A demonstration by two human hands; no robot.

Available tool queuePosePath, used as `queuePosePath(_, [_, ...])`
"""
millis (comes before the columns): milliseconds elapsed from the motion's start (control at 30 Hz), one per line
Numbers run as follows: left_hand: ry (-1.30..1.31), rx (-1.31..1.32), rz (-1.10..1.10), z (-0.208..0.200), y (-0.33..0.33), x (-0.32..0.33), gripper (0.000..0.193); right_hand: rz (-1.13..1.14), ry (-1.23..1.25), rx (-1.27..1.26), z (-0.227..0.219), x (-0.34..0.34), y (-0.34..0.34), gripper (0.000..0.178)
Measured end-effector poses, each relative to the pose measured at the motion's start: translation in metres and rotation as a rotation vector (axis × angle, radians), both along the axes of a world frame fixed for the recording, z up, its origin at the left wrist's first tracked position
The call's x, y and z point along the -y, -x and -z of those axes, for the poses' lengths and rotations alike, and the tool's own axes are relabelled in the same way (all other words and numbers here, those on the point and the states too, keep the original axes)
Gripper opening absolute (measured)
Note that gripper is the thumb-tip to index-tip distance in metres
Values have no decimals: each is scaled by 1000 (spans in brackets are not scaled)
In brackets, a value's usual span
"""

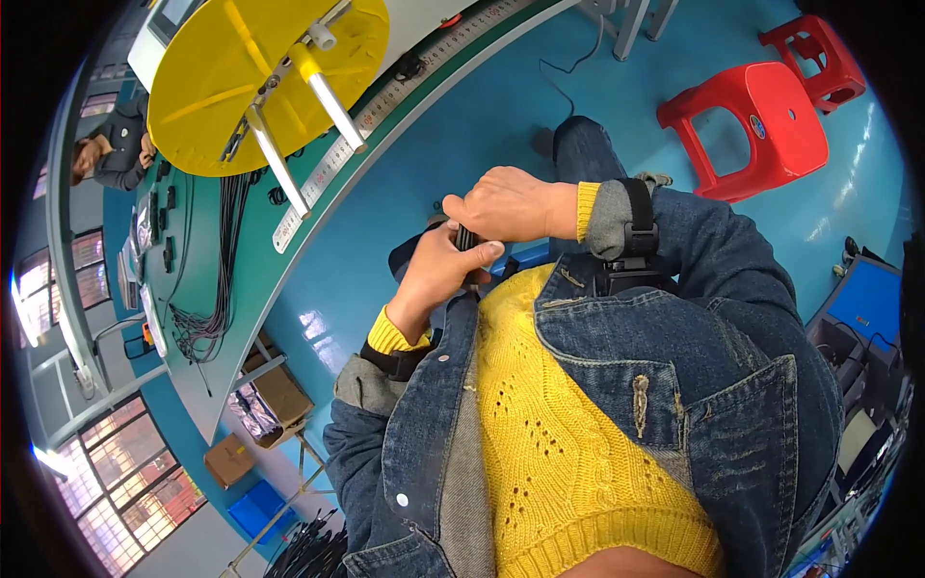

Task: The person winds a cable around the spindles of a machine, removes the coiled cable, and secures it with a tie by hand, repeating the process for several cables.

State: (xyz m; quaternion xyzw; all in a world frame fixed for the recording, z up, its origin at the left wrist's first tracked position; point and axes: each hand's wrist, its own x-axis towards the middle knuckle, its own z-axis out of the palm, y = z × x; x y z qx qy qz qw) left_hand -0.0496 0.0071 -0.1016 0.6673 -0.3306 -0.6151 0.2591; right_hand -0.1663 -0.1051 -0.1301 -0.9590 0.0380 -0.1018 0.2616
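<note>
My left hand [438, 270] and my right hand [506, 202] meet in front of my body, over the floor beside the bench edge. Between them is a small coiled bundle of black cable [466, 239], mostly hidden by the fingers. The left fingers and thumb wrap round it from below. My right hand is curled in a fist over its upper end, its thumb side against the bundle. On the green bench [252, 279] to the left lies a long bunch of loose black cables [227, 260].
A yellow disc [207, 106] with two metal posts stands at the bench's edge beside a metal ruler [328, 178]. Red stools [785, 130] stand at right. Another person [120, 144] is across the bench. A cardboard box [229, 460] and a blue bin [260, 509] sit lower left.
</note>
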Motion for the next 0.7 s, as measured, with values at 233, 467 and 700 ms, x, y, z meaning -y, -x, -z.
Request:
queuePosePath(233, [189,396,88,8,2,-2,29,7,-33,25,8,3,0,15])
queuePosePath(467, [-259,-429,-149,6,-4,4,19,-23,50,-18,2,1,2,14])
queuePosePath(700, [22,-345,-69,18,1,-10,17,81,-489,296,22,-7,-1,20])
